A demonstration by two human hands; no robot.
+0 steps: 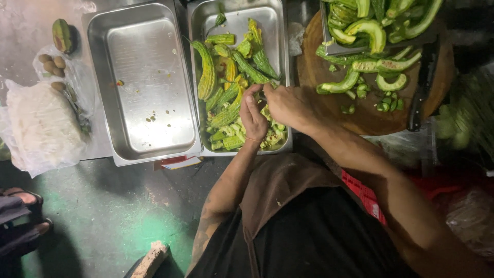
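Observation:
My left hand [252, 114] and my right hand [289, 105] meet over a steel tray [278, 31] that holds cut green bitter gourd pieces [226, 98]. Both hands close on one small gourd piece [265, 92] between them, just above the pile. My forearms come up from the lower right, over a brown apron.
An almost bare second steel tray [141, 139] lies left of the first. A round wooden board [370, 110] at the right carries gourd halves [368, 67], another tray of gourds [375, 23] and a dark knife [422, 87]. Plastic bags [43, 123] sit far left. Someone's sandalled foot [23, 198] shows at the lower left.

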